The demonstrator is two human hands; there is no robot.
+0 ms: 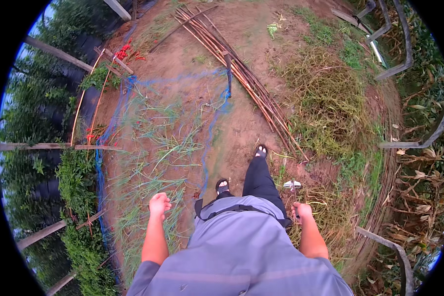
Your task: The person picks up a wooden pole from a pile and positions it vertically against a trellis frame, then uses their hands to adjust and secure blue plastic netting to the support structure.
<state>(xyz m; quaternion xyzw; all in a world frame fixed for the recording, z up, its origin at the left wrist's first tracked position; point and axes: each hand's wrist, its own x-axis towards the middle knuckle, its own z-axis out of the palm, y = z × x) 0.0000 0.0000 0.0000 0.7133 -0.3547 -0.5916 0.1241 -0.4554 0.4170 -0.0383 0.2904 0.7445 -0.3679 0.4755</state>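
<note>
My left hand point(160, 204) hangs over the strip of onion-like green plants point(165, 143), its fingers loosely curled with nothing visible in them. On the right, my right hand point(302, 211) is closed around the thin handle of a small hoe-like tool point(292, 184). The tool's wide, pale head points forward, above dry stalks beside my leg. Part of the handle is hard to see. Both arms are bent low at my sides. My sandalled feet point(260, 151) stand on bare soil, one ahead of the other.
Blue netting point(208, 143) edges the green strip, tied to a short wooden post point(228, 74). Long poles point(246, 81) lie diagonally ahead. A heap of dry vines point(328, 101) lies right. Red peppers point(123, 51) show far left, near dark sheeting. Metal frame bars point(404, 144) and corn stand right.
</note>
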